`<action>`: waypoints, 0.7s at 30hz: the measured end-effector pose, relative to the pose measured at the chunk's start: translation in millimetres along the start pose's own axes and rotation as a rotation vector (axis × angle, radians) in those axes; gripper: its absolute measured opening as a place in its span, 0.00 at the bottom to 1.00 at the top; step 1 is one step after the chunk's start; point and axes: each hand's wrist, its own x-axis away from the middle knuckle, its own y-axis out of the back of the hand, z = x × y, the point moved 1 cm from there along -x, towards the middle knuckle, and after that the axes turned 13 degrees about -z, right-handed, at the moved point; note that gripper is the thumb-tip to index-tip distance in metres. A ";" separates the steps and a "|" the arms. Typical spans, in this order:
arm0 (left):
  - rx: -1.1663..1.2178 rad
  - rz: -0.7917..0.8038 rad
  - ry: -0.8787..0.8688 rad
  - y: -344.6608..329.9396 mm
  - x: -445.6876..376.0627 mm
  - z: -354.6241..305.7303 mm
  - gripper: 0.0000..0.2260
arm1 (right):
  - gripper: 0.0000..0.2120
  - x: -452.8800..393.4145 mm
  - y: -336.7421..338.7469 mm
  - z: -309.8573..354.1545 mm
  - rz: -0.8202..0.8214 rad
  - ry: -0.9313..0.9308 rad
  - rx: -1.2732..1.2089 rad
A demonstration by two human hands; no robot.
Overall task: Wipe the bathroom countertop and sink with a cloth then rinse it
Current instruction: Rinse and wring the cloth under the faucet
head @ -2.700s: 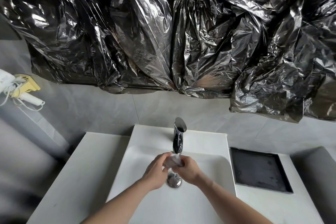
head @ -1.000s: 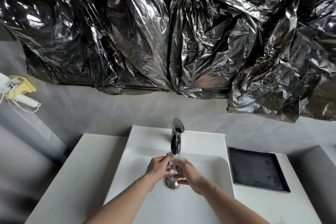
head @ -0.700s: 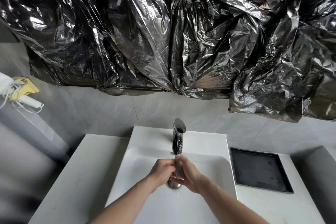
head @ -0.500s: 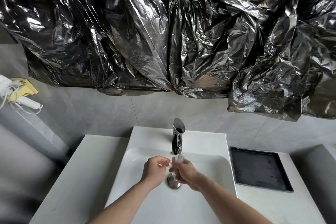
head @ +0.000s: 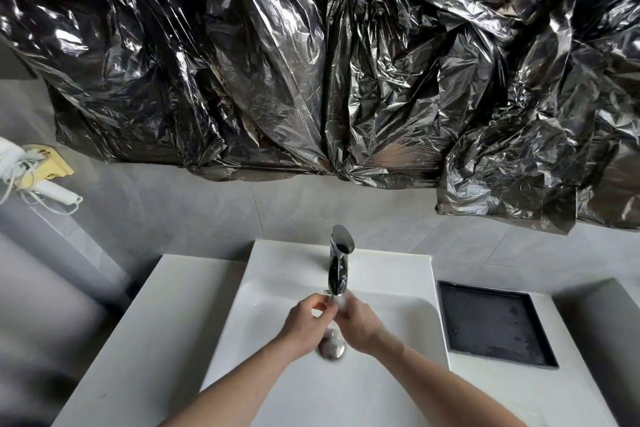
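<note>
Both my hands meet over the white sink (head: 263, 308), right under the chrome faucet (head: 338, 260). My left hand (head: 304, 322) and my right hand (head: 356, 324) pinch a small pale cloth (head: 341, 303) between them, and it is mostly hidden by my fingers. Water appears to run from the spout onto the cloth. The round chrome drain (head: 332, 347) lies just below my hands. The white countertop (head: 145, 333) spreads on both sides of the basin.
A black square tray (head: 495, 322) is set into the counter at the right. Crumpled black plastic sheeting (head: 311, 62) covers the wall above. A white hair dryer on a yellow holder (head: 38, 173) hangs at the far left. A grey ledge (head: 595, 329) rises at the right.
My hands have kept rubbing and shifting the cloth under the faucet; since half a second ago they have drawn slightly closer together under the spout.
</note>
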 end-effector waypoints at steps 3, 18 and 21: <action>-0.002 -0.044 -0.010 -2.7 -1.6 -2.6 0.11 | 0.14 6.1 6.3 1.4 -0.012 -0.026 0.004; 0.009 -0.107 0.121 -3.1 -9.1 -4.1 0.18 | 0.22 6.0 12.8 -3.7 -0.110 -0.065 -0.041; 0.153 -0.053 0.141 0.6 -2.2 -12.7 0.10 | 0.21 2.5 10.1 -4.6 -0.124 -0.092 -0.100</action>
